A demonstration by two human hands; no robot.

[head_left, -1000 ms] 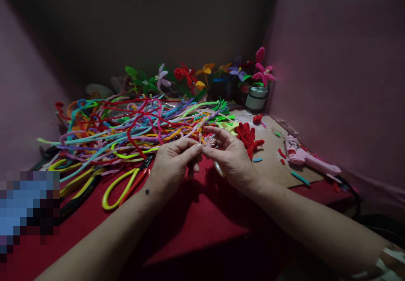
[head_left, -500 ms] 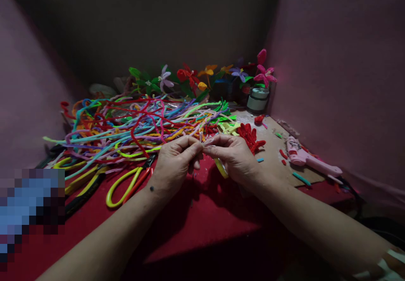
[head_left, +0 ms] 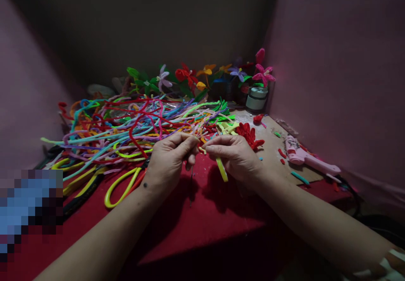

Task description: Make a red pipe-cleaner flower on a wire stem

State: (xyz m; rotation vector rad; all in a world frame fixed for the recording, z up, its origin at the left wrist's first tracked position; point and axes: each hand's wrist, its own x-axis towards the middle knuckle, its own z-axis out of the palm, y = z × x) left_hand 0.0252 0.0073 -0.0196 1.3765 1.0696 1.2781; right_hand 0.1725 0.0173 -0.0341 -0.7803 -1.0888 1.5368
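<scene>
My left hand (head_left: 172,156) is closed, thumb and forefinger pinched together. A thin dark wire stem (head_left: 191,188) hangs straight down below its fingers; the top of it is hidden in the pinch. Just to the right, my right hand (head_left: 232,154) is closed too, its fingertips pinched. Under its curled fingers shows a yellow ring (head_left: 222,170) that looks like a roll of tape. A small gap separates the two sets of fingertips, and a little pale yellow scrap (head_left: 202,150) shows there.
Many coloured pipe cleaners (head_left: 126,125) are heaped at the left. Yellow-handled pliers (head_left: 122,188) lie before them. At right, red fuzzy petals (head_left: 248,135) and a pink glue gun (head_left: 310,158) rest on a board (head_left: 272,146). Fuzzy flowers (head_left: 186,76) and a jar (head_left: 256,99) stand behind.
My fingertips were together, with a small pale tip showing above them. Now the hands have parted slightly, the left one shifting left, and more of the wire stem and yellow ring shows.
</scene>
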